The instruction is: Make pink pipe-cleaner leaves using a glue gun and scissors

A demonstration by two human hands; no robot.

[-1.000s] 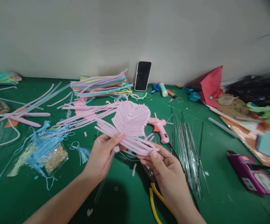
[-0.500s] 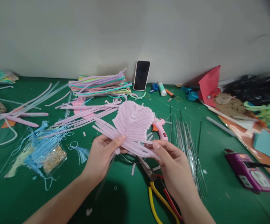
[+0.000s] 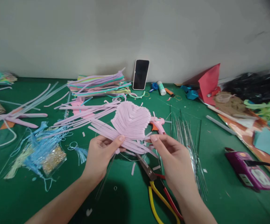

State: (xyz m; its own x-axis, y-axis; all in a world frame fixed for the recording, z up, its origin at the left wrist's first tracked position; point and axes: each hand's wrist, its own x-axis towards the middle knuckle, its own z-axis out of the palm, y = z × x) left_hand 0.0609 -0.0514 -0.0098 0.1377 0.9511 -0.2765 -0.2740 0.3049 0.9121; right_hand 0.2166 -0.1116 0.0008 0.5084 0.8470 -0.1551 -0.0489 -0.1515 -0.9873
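Observation:
A pale purple heart-shaped piece made of pipe cleaners is held above the table, its loose stem ends fanning out to both sides below. My left hand is closed on the gathered strands at its lower left, thumb on top. Between thumb and fingertips, my right hand pinches a single pipe cleaner end at the lower right. Pliers with yellow and red handles lie under the work, partly behind my right hand. A pink glue gun rests just behind the piece, partly hidden.
A bundle of coloured pipe cleaners and an upright phone are at the wall. Blue tassels and a bag of gold beads lie left. Metal wires and a purple device sit right. A red paper stands farther back.
My right hand has shifted its pinch up slightly, from the lower bunch of strands to one upper end. The heart piece has moved a little left; my left hand keeps its hold.

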